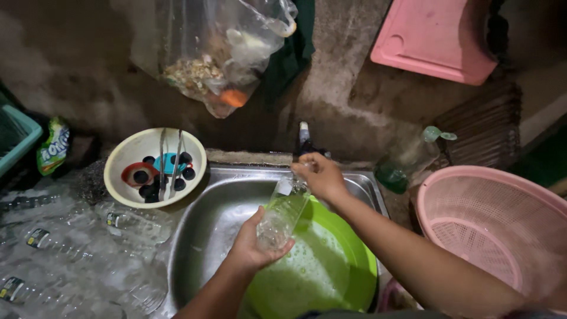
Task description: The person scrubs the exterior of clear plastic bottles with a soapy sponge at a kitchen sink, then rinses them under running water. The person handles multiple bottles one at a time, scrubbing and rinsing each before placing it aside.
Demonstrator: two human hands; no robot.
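- Two hands are sharing one clear plastic bottle [282, 214]: I am seeing my left hand [253, 243] wrapping its fingers around the lower end, closed firmly on it, while my right hand [322, 175] is pinching the neck end, fingers curled shut near the top.
- I am holding the bottle tilted, neck up toward the dark tap [304, 139] at the back wall; whether water is running I cannot tell.
- It is hanging over a round bright-green plastic basin [354, 260] full of foamy water, which is sitting inside the stainless steel sink [201, 224].
- I am judging the wet, soapy plastic as slippery: a looser left grip could be letting the bottle drop into the basin and splash suds.
- More clear plastic bottles [71, 254] are lying crowded on the wet counter just beside my left elbow; a wide swing could be knocking them.
- A cream bowl [127, 155] holding dark caps and metal tongs is sitting at the sink's back left corner.
- A pink perforated basket [502, 224] is standing to the right, well apart from my hands.
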